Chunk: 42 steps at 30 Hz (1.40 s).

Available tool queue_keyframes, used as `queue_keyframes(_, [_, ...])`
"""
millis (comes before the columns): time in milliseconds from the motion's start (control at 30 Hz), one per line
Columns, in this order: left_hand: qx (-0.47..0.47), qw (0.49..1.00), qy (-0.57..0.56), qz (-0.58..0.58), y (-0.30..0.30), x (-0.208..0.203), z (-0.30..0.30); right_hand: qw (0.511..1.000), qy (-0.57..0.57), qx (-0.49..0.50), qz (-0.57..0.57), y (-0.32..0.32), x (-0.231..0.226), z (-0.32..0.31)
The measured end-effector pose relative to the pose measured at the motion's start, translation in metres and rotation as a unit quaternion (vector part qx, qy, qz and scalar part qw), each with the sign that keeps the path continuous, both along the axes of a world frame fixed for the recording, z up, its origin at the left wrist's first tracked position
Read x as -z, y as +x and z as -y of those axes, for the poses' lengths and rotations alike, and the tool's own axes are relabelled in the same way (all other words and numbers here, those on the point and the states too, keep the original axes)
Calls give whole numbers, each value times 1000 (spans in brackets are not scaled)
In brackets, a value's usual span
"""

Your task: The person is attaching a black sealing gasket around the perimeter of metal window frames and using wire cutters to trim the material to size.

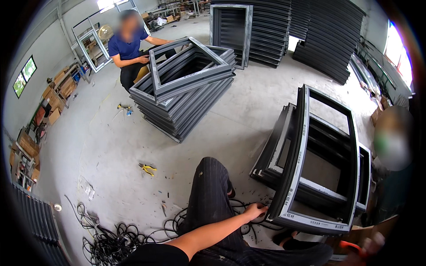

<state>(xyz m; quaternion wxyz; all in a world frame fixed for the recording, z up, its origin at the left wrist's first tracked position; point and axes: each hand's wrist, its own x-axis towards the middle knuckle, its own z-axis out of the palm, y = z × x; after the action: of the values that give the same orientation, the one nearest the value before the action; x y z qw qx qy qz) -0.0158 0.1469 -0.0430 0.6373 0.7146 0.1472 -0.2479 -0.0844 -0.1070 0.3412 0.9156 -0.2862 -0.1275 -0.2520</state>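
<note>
My left hand (256, 211) reaches across my knees to the lower left corner of a dark window frame (304, 137) with pale protective film. Its fingers are closed in a pinch at that corner, where a black rubber strip (246, 231) runs below; the fingertips are partly hidden. This frame leans tilted against other frames (277, 155) on my right. At the dim lower right rim, my right hand (372, 246) is closed around a tool with orange-red handles (353, 246); its working end cannot be made out. A tangle of black rubber strip (117, 244) lies at the lower left.
Yellow-handled pliers (147, 169) and small black scraps lie on the floor. Ahead, a person in dark blue (128, 46) holds the top of a frame stack (182, 106). Another person (392, 137) is at the right. Tall frame stacks (266, 33) stand behind; boxes (55, 116) line the left wall.
</note>
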Motion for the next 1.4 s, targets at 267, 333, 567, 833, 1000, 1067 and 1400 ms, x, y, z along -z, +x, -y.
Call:
queue_keyframes(267, [-8,998,-14,67,-5,-7,13,870,-392,54,-296,71,208,42])
queue_keyframes(333, [23,995,24,93,-5,-8,12,833,-433,59,-339,80,253,49])
queue_keyframes(567, [37,980,94,174,-5,-21,8,750,-596,40,-285,86,249,1])
queue_keyframes(833, [42,988,49,138,-1,-20,8,514,-820,122,-222,93,251,-15])
queue_keyframes(1000, [58,991,33,119,3,-24,6,509,-818,125,-236,93,254,-12])
queue_keyframes(1067, [71,992,31,99,3,-29,6,505,-819,132,-237,92,257,-10])
queue_keyframes(1400, [50,992,32,112,2,1,11,502,-825,132,-225,92,266,-8])
